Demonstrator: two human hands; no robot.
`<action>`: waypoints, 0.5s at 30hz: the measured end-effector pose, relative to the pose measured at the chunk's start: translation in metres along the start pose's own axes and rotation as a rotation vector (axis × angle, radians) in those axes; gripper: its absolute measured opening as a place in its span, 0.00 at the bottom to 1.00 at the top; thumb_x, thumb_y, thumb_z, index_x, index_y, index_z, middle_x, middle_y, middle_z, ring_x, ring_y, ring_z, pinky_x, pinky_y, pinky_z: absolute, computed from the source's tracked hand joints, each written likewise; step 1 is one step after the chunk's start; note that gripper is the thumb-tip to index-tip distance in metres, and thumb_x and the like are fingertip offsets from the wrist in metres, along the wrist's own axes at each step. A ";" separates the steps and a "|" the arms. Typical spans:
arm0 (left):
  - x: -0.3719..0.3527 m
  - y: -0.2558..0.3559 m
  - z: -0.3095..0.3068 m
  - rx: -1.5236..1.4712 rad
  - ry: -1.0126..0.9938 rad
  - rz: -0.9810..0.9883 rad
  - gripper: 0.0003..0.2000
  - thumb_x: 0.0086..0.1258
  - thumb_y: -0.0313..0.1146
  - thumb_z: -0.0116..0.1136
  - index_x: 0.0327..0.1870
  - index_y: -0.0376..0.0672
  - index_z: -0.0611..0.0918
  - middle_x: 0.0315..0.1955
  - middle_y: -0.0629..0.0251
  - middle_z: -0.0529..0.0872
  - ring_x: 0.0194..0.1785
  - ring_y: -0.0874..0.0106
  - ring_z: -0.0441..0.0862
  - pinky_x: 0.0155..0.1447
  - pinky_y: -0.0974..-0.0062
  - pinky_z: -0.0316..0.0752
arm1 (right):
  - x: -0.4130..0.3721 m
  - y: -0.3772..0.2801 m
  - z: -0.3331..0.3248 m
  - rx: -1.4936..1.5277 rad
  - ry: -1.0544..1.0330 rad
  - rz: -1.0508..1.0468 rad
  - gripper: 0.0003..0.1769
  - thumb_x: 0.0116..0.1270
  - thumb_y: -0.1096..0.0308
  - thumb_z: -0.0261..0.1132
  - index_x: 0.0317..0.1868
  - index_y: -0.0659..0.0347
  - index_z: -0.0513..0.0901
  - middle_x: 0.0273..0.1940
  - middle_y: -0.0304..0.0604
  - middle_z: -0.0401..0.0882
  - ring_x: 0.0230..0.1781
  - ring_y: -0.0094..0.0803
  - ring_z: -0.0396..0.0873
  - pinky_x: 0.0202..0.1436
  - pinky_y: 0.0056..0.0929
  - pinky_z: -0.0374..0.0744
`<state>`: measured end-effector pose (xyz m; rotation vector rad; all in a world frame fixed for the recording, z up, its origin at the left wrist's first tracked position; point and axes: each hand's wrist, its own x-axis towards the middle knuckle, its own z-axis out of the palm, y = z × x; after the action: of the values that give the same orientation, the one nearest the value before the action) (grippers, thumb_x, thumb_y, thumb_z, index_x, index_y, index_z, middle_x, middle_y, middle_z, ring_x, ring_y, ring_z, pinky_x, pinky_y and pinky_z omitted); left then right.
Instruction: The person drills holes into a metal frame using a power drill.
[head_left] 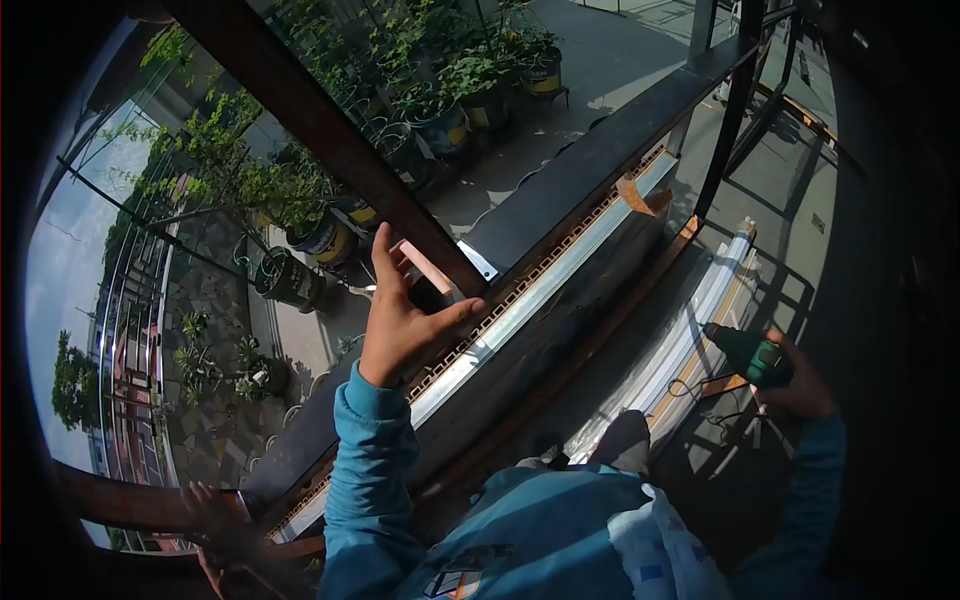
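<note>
My left hand (400,320) is closed round a pink bar (426,267), against a dark, rust-marked post (340,130); its thumb lies near the post's foot. A flat silver metal piece (478,262) shows on the post's other side; whether it joins the bar is hidden. The post meets a long dark beam (560,205), beside a slotted strip and a pale metal rail (520,312). At the right, my right hand (800,385) grips a green power drill (752,356), held away from the beam with its tip pointing left.
Long wrapped strips (680,335) lie on the floor beside my feet. A cable hangs by the drill. Potted plants (440,125) stand beyond the beam. Another upright frame (730,130) rises at upper right. A dim hand (215,525) shows at lower left, its owner unclear.
</note>
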<state>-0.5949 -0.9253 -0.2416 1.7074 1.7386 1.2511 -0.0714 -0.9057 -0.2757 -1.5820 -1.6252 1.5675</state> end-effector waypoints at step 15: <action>0.013 0.005 0.007 0.300 -0.135 0.046 0.16 0.43 0.39 0.76 0.31 0.43 0.84 0.34 0.61 0.83 0.34 0.57 0.82 0.41 0.66 0.76 | 0.108 -0.388 0.083 -0.571 -0.844 -0.519 0.29 0.48 0.64 0.72 0.51 0.65 0.78 0.43 0.42 0.78 0.41 0.30 0.76 0.46 0.29 0.75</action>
<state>-0.5890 -0.9119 -0.2372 1.9573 1.8892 0.9024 -0.3441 -0.7479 -0.0106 -0.5330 -2.8327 1.6329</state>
